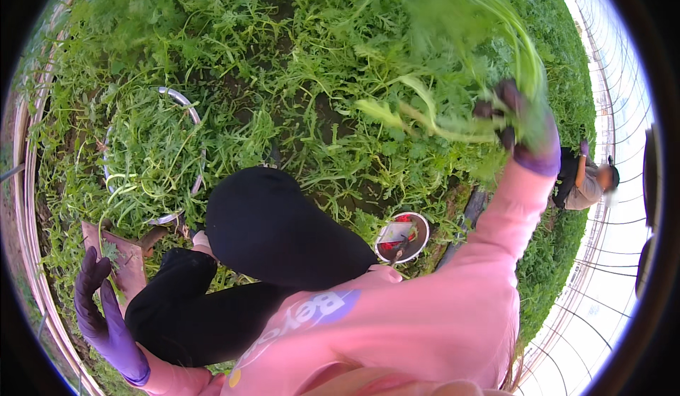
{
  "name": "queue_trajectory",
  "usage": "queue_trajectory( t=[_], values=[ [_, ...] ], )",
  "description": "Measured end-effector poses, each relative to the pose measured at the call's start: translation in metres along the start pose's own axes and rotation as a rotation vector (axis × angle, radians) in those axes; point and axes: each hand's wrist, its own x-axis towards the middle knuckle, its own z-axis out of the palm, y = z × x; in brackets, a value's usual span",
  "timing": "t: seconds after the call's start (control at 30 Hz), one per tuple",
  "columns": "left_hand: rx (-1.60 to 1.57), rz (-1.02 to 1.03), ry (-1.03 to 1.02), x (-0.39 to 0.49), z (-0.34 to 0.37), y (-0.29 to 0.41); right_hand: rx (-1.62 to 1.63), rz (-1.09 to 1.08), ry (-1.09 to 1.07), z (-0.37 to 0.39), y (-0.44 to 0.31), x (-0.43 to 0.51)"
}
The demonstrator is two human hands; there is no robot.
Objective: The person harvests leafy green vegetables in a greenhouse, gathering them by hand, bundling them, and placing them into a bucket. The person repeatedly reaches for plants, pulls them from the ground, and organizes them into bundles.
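My right hand (518, 119), in a purple glove with dark-stained fingers, is raised at the upper right. It is closed around a bunch of long leafy green stems (523, 40), blurred by motion. At the lower left, my left hand (101, 311), gloved the same way, has its fingers apart and holds nothing that I can see. Beside its fingers is a worn reddish board (123, 266). Above the board, cut greens are heaped in a round container with a metal rim (197, 114). Leafy green plants (329, 40) with lobed leaves cover the ground before me.
Near my bent knee stands a round white-rimmed container (425, 231) with red and pale things inside. A dark strip (473, 210) lies on the soil beyond it. Another person (584, 186) is low among plants at the right. Greenhouse hoops curve along the right; rails (29, 194) run at the left.
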Motion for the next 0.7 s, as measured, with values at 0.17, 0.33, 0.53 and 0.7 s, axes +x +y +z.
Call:
queue_trajectory(
  t=[0.17,0.33,0.53,0.7],
  values=[
    [0.053,-0.011,0.012,-0.004,0.000,0.003,-0.063,-0.046,0.238,0.024,0.076,-0.037],
    [0.094,0.038,0.001,-0.005,0.000,0.000,0.017,0.246,0.647,0.044,0.264,0.054],
    [-0.022,-0.036,0.020,-0.005,-0.001,-0.005,0.188,0.319,0.915,-0.005,0.347,0.186],
    [-0.008,-0.035,0.023,-0.003,0.000,-0.006,-0.060,0.311,0.657,-0.033,0.376,0.218]
  ],
)
